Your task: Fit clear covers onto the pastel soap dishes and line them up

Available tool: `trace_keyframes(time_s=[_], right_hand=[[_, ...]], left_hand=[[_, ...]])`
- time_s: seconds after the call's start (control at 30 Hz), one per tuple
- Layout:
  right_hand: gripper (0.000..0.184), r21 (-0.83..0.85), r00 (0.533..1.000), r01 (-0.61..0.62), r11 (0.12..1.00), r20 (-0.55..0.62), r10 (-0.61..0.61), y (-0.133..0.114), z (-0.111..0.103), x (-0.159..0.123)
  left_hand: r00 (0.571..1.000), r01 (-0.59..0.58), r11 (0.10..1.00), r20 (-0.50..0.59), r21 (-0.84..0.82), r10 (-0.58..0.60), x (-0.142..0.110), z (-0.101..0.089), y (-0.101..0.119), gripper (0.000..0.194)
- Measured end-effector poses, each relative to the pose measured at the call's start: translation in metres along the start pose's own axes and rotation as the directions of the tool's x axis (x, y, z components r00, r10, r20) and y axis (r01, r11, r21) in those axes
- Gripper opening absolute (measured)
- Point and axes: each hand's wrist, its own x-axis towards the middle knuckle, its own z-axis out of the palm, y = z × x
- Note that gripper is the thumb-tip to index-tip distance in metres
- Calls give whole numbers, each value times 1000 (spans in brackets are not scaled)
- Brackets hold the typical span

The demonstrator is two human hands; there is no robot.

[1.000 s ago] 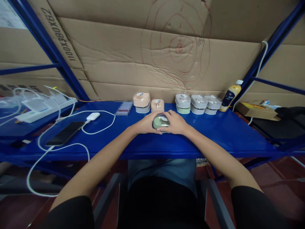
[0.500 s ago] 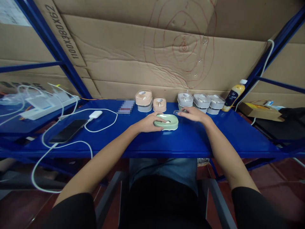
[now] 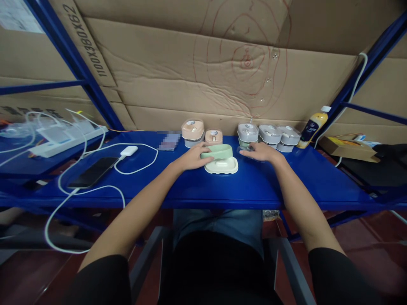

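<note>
Two peach-topped boxes (image 3: 192,128), three grey-topped boxes (image 3: 269,133), one bottle (image 3: 313,128) and one phone (image 3: 94,173) sit on a blue table (image 3: 197,190) before a cardboard wall (image 3: 143,63). The left hand (image 3: 196,157) pinches one green tray (image 3: 219,151) at the back of one cream base (image 3: 224,166). The right hand's (image 3: 260,151) fingers touch one clear cover (image 3: 243,148); whether they grip it, I cannot tell.

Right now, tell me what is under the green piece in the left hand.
Beneath the green piece, held by the left hand, a cream base sits on the blue table. Its near part shows; the green piece covers its far part.
</note>
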Motion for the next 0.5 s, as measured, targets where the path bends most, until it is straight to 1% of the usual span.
trace_keyframes(time_s=[0.13, 0.3, 0.4, 0.43, 0.5], right_hand=[[88, -22, 998, -2, 1000, 64, 3, 1, 0, 2], [84, -48, 997, 12, 999, 79, -8, 1, 1, 3], [83, -53, 998, 7, 999, 71, -3, 1, 1, 3], [84, -48, 998, 5, 999, 56, -2, 2, 2, 3], [86, -34, 998, 57, 998, 4, -57, 3, 3, 4]], left_hand=[[993, 101, 994, 50, 51, -103, -1, -4, -7, 51], [989, 126, 991, 71, 48, -129, -1, -5, -12, 47], [995, 91, 996, 29, 15, -92, -1, -4, -9, 45], [998, 58, 998, 14, -3, -58, -1, -3, -7, 44], [1000, -21, 999, 5, -38, 22, -1, 0, 0, 43]])
